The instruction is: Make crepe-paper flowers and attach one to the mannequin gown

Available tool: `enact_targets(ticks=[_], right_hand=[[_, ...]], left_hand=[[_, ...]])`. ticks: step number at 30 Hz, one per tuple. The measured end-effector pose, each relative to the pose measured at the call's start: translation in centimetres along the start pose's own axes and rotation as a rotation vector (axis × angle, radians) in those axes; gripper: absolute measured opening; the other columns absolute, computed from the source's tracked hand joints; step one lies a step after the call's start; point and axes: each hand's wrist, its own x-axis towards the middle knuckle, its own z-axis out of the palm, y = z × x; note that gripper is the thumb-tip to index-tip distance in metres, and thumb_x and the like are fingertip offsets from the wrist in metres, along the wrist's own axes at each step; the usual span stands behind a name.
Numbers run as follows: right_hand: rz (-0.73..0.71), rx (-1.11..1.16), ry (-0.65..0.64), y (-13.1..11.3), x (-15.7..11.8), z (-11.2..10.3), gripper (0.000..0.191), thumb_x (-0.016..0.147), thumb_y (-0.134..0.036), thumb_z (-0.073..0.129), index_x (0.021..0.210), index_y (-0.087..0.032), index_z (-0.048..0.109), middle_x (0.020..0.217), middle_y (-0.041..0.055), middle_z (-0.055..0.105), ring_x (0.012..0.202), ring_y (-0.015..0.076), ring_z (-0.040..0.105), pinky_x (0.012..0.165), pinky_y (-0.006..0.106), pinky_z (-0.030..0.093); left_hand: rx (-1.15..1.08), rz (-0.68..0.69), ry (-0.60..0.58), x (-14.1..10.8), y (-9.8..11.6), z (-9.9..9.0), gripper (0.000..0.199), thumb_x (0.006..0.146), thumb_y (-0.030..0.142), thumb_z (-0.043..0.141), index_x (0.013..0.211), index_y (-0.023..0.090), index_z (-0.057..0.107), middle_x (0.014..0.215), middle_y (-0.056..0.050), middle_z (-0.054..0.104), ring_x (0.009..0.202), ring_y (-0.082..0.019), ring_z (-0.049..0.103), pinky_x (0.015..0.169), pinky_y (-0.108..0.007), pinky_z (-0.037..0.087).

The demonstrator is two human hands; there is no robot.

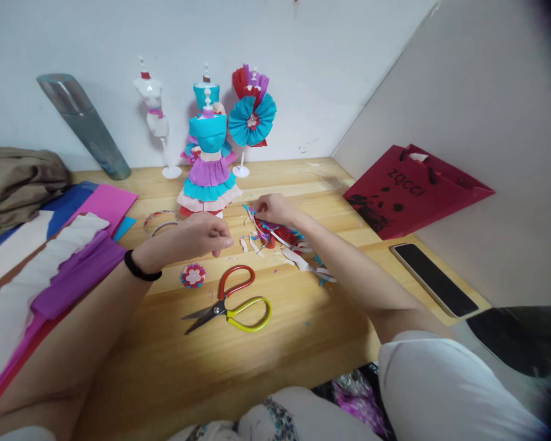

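My right hand (275, 209) reaches into a pile of crepe paper scraps (284, 234) in red, white, blue and purple, its fingers pinched together at the pile's far left edge. My left hand (206, 236) hovers left of the pile with its fingers curled in and nothing visible in them. Below it lies a round paper flower badge (193, 276) with a pale blossom centre. Scissors (218, 308) with one red and one yellow handle rest partly open on the table. Just behind my left hand stands a dress form (209, 153) in a tiered crepe paper dress.
More small dress forms, one mostly bare (151, 104), stand along the wall. A tilted bottle (85, 125) leans there. Crepe paper sheets (73, 269) cover the left side, near hoops (158, 220). At right are a red paper bag (408, 193) and a phone (434, 278).
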Motion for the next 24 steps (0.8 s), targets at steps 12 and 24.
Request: enact_targets(ticks=[12,24], right_hand=[[0.122,0.662,-0.164,1.0,-3.7,-5.3,0.015,0.076,-0.021,0.069,0.068,-0.016,0.058,0.062,0.001,0.067,0.045,0.007,0.047,0.046,0.02,0.035],[0.021,0.828,-0.257,-0.2,-5.2,-5.9,0.029,0.066,-0.036,0.082,0.067,-0.015,0.063,0.048,-0.0034,0.056,0.04,0.0042,0.038,0.039,0.019,0.024]], left_hand=[[-0.197,0.13,0.039,2.0,-0.7,2.1,0.023,0.083,0.033,0.054,0.071,0.014,0.063,0.066,-0.003,0.067,0.048,-0.008,0.053,0.045,-0.018,0.039],[-0.346,0.156,0.3,3.8,0.6,2.5,0.026,0.079,0.018,0.06,0.102,0.01,0.07,0.087,-0.006,0.072,0.057,-0.007,0.056,0.049,-0.017,0.043]])
